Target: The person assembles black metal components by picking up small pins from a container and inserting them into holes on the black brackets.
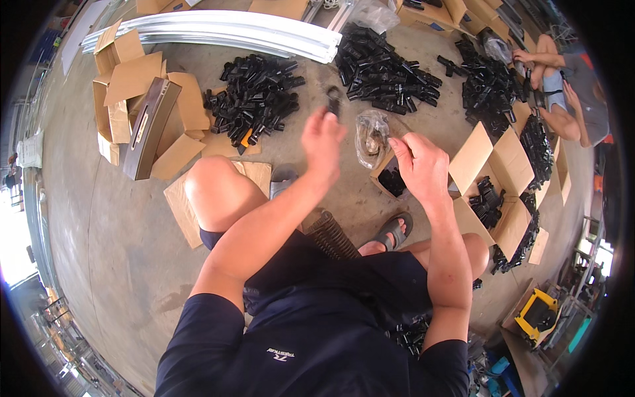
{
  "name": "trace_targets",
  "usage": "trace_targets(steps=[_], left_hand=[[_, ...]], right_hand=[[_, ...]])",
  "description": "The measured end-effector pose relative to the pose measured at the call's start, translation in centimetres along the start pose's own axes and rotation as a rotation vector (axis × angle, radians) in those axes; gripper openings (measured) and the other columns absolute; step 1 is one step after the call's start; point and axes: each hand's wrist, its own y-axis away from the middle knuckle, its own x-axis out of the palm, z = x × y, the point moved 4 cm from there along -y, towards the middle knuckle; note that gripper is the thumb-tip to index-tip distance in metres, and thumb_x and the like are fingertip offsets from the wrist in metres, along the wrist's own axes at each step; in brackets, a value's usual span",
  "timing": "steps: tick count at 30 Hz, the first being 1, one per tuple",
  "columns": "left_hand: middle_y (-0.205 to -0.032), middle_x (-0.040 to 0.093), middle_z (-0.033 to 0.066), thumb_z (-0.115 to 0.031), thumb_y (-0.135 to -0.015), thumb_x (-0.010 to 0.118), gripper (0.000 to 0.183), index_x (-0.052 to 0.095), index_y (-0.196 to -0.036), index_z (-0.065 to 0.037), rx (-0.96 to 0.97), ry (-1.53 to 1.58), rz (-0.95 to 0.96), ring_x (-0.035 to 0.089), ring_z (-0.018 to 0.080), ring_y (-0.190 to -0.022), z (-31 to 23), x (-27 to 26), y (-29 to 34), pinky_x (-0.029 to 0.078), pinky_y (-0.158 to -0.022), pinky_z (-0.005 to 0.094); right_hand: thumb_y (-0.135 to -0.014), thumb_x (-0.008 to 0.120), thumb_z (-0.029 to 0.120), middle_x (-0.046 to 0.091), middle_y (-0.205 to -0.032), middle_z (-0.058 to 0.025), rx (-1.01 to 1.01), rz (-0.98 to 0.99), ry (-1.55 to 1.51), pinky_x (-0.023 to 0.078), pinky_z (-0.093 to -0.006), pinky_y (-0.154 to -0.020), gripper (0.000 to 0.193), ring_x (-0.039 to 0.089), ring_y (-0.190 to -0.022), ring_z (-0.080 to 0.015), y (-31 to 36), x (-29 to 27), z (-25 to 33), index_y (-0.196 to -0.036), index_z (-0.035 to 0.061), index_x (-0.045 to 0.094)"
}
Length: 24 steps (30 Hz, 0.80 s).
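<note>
My left hand (322, 144), slightly blurred, holds a black tubular fitting with a ring-shaped end (333, 96) above the concrete floor. To its right, my right hand (423, 167) is closed, thumb against the curled fingers; anything small in them is hidden. Just left of that hand lies a clear plastic bag (372, 135) with small brownish pieces in it. Below the bag, partly behind my right hand, a small carton (381, 177) contains black parts. Loose black fittings form one heap (254, 99) at the left and another (387, 69) ahead of my hands.
Silvery metal rails (218, 33) lie across the far side. Open cartons (135, 99) stand at left, with a long brown piece (151, 129) leaning there. Another open carton (506, 165) holds black fittings at right. A co-worker (562, 86) sits beside a further heap (489, 83).
</note>
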Motion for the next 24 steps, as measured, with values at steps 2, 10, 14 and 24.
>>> trace_targets(steps=[2, 10, 14, 24], left_hand=[[-0.14, 0.062, 0.0093, -0.015, -0.104, 0.064, 0.051, 0.047, -0.149, 0.001, 0.177, -0.07, -0.199, 0.06, 0.0166, -0.127, -1.7, -0.8, -1.8, 0.047, -0.109, 0.0355], [-0.167, 0.031, 0.0227, -0.072, -0.103, 0.034, 0.099, 0.024, -0.161, 0.007, -0.144, 0.008, 1.0, 0.023, 0.0316, -0.159, -13.1, 8.3, 11.8, 0.019, -0.128, 0.0432], [-0.166, 0.031, 0.0225, -0.069, -0.103, 0.037, 0.095, 0.025, -0.16, 0.005, -0.104, 0.286, 1.469, 0.025, 0.032, -0.156, -17.6, 12.2, 20.3, 0.021, -0.127, 0.0446], [-0.161, 0.033, 0.022, -0.063, -0.103, 0.044, 0.085, 0.027, -0.156, 0.002, 0.149, 0.283, 1.602, 0.03, 0.0331, -0.149, -21.6, 11.5, 25.2, 0.024, -0.123, 0.0482]], right_hand=[[-0.098, 0.072, 0.025, 0.06, -0.071, -0.0139, -0.006, -0.001, -0.025, 0.046, -0.0425, -0.055, 0.031, 0.059, -0.059, -0.0342, -0.2, -0.3, 0.6, -0.08, 0.0027, 0.061], [-0.096, 0.072, 0.023, 0.065, -0.074, -0.0107, 0.007, -0.135, 0.029, 0.047, -0.0432, -0.054, 0.024, 0.063, -0.062, -0.0342, -0.7, -3.5, -0.5, -0.081, 0.0058, 0.065], [-0.095, 0.073, 0.025, 0.066, -0.075, -0.0111, 0.07, -0.151, -0.033, 0.047, -0.0434, -0.055, 0.025, 0.063, -0.062, -0.0347, 0.1, -5.2, -1.5, -0.082, 0.0047, 0.067], [-0.09, 0.078, 0.028, 0.065, -0.07, -0.0087, 0.014, -0.212, -0.062, 0.049, -0.0429, -0.055, 0.028, 0.065, -0.064, -0.0329, 1.2, -6.5, -1.3, -0.076, 0.0069, 0.066]])
